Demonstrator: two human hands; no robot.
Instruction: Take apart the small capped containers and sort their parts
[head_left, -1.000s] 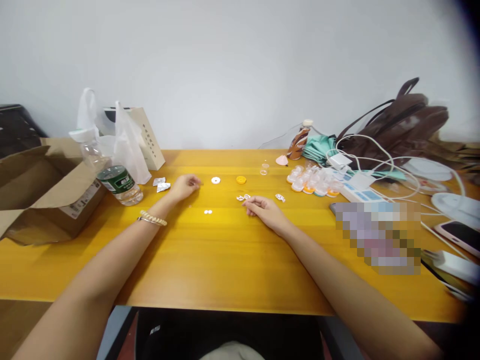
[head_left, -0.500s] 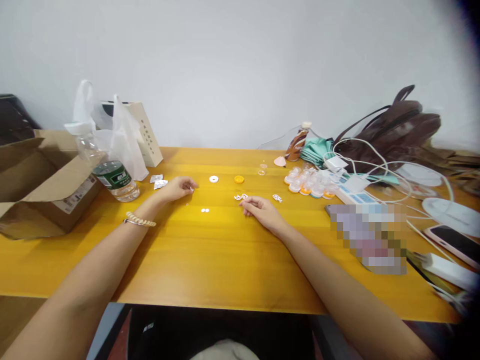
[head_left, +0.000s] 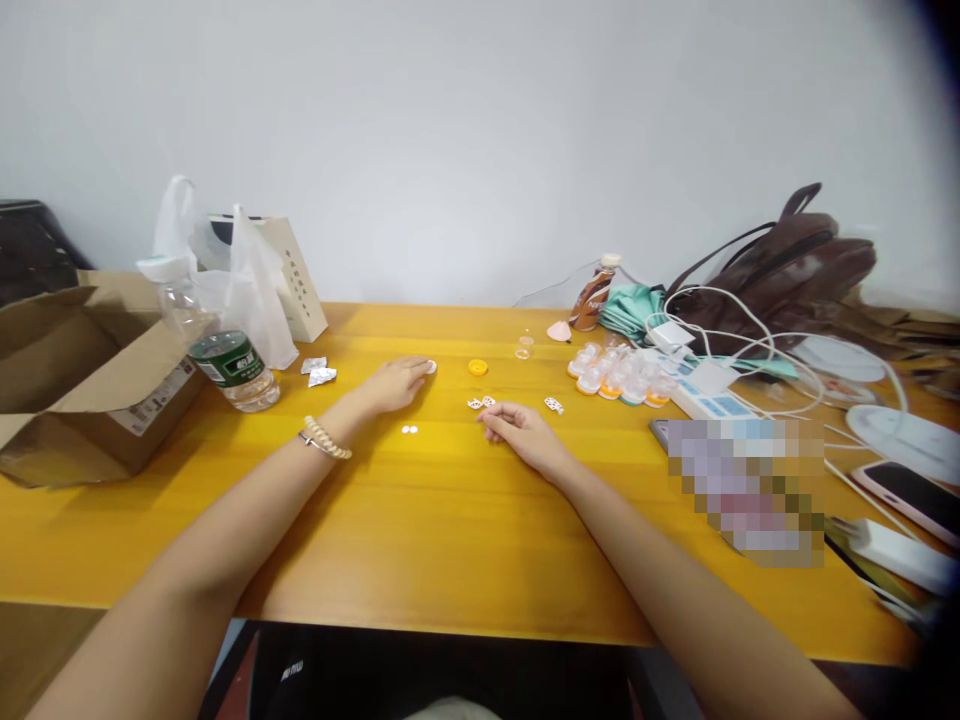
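My left hand [head_left: 396, 385] reaches over the yellow-brown table with its fingers stretched out. Its fingertips are at a small round white ring [head_left: 431, 367] and cover part of it. My right hand [head_left: 519, 432] rests low over the table, fingers curled and thumb against them; whatever they hold, if anything, is hidden. Just beyond its fingertips lie small white openwork pieces [head_left: 481, 403], and another white openwork piece [head_left: 553, 405] is to its right. A yellow round cap-like part [head_left: 478, 368] lies between and beyond the hands. Two small white discs [head_left: 409, 430] lie nearer me.
At left stand an open cardboard box [head_left: 97, 370], a water bottle [head_left: 232, 365] and a white plastic bag [head_left: 259, 300], with foil scraps [head_left: 321, 375] beside them. Clear capsules with coloured bases [head_left: 622, 372], a power strip [head_left: 709, 395], cables and a brown bag [head_left: 795, 260] crowd the right.
My left hand has moved right and its fingers have straightened, reaching the white ring. My right hand has stayed nearly in place. The view has shifted slightly.
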